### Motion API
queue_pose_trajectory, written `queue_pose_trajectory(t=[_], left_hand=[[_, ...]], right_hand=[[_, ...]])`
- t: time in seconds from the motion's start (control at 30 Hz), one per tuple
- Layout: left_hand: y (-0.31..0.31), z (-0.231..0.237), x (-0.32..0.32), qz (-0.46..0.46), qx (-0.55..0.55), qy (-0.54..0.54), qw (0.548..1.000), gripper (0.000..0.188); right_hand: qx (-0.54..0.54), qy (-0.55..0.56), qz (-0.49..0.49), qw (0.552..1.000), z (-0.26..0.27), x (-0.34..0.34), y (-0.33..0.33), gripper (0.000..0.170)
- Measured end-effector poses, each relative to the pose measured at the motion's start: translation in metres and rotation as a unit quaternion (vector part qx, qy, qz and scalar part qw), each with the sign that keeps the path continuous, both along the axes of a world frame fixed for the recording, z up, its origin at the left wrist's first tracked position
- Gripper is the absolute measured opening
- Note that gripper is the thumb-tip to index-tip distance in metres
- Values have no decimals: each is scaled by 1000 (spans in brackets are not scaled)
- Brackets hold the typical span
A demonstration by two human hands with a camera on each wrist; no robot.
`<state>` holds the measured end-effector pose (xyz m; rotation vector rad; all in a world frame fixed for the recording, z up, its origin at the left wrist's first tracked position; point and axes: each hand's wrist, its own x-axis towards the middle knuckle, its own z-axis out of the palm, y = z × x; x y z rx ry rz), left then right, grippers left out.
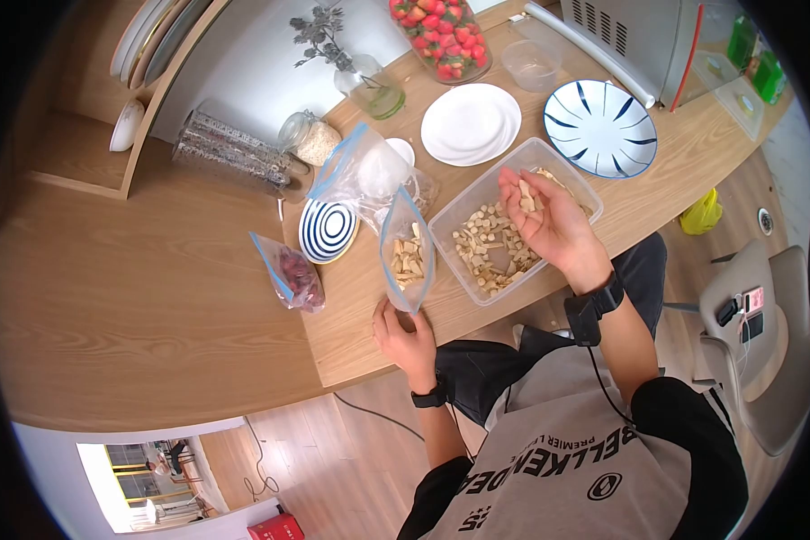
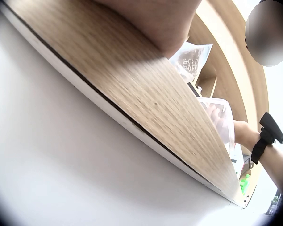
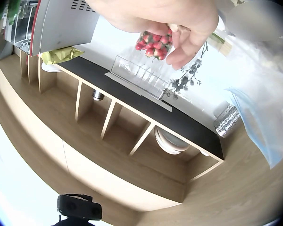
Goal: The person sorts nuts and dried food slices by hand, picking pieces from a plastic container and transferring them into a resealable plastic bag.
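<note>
My right hand (image 1: 549,220) is palm up over a clear plastic box (image 1: 470,286), fingers curled round several pale dried pieces (image 1: 529,200). More pale pieces (image 1: 488,238) lie in the box. In the right wrist view, the right hand (image 3: 179,28) has a pale piece between its fingers. Left of the box, an unsealed zip bag (image 1: 385,247) with a blue edge contains similar pieces. At its near end my left hand (image 1: 405,342) holds the rim, low by the table's front edge; the left wrist view shows only part of this hand (image 2: 155,21), its fingers hidden.
Beyond the box stand white plates (image 1: 471,124), a blue-striped plate (image 1: 600,129) and a strawberry container (image 1: 441,40). Another clear bag (image 1: 346,175), a blue-ringed plate (image 1: 329,230) and a bag of dark red pieces (image 1: 292,277) lie left. A glass vase (image 1: 369,87) and jar (image 1: 310,138) stand behind.
</note>
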<state>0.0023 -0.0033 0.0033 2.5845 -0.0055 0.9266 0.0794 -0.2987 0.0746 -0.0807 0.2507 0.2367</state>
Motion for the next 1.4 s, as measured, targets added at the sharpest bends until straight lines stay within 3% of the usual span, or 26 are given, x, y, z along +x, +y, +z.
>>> queue_pose_trajectory(t=[0.17,0.27,0.33,0.47,0.57,0.67,0.73,0.77,0.83,0.87,0.93,0.97,1.03,1.07,1.13,1.17,1.2,1.27,1.33,1.4], left_hand=[[0,-1,0,2,-3,7,1000,28],[0,0,0,4,-1,6,1000,28],[0,-1,0,5,-1,7,1000,28],[1,-2,0,7,5,6,1000,28],[1,-2,0,9,3,8,1000,28],[1,-1,0,10,1,11,1000,28],[1,-1,0,10,1,12,1000,28],[1,-1,0,9,2,10,1000,27],[1,-1,0,9,3,8,1000,27],[1,-1,0,9,4,8,1000,27],[1,-1,0,10,4,8,1000,26],[2,-1,0,7,1,5,1000,26],[3,-3,0,6,-1,1,1000,26],[3,-4,0,4,-3,2,1000,26],[5,-6,0,4,-4,2,1000,26],[5,-7,-1,9,-15,20,1000,31],[5,-7,-1,13,-27,37,999,37],[6,-7,-1,12,-26,35,999,37],[6,-8,-2,10,-25,33,999,37],[5,-8,-1,16,-19,28,999,38]], right_hand=[[-28,-6,15,999,-9,-1,-3,39],[28,-64,60,996,-15,-1,-5,43],[-16,10,19,1000,-5,-4,-1,42],[0,36,26,999,1,-4,0,39],[-32,-6,25,999,3,-4,1,38],[27,-100,65,992,-2,-3,0,37],[-19,32,57,998,24,-9,4,32],[-19,32,57,998,14,-7,2,32],[66,-197,124,970,-17,-2,-3,20],[66,-197,125,970,-11,-3,-2,20],[-55,-85,49,994,13,-12,3,31],[-54,-85,50,994,27,-17,5,31],[-154,-74,-99,980,55,-29,9,38],[-154,-75,-97,980,64,-34,10,38],[-212,-190,-241,928,79,-42,14,40],[-240,-225,-284,901,88,-47,16,41],[-239,-225,-283,901,95,-51,21,41],[-339,-278,-387,811,106,-56,34,41],[-366,-298,-387,793,102,-55,44,40],[-407,-276,-289,821,100,-56,51,39]])
